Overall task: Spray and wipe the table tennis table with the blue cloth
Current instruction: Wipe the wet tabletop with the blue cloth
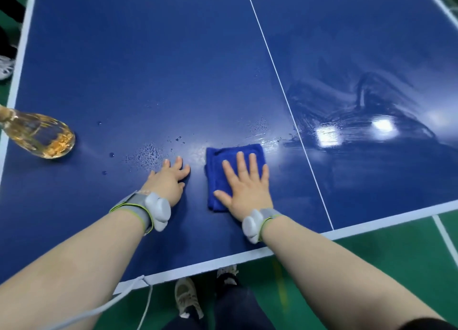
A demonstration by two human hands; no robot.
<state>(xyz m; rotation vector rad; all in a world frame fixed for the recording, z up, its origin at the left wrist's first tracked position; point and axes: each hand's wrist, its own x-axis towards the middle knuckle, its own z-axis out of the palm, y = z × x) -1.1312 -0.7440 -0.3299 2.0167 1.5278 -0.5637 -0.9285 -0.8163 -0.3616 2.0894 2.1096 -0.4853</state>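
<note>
Right grip on cloth; bottle seemingly amber-filled

right hand flat on blue cloth | left hand flat on table

no writing, brand, number or sign can be read: none on the cloth, the blurred bottle, the wrist bands or the counter, whose only marks are plain white lines.
</note>
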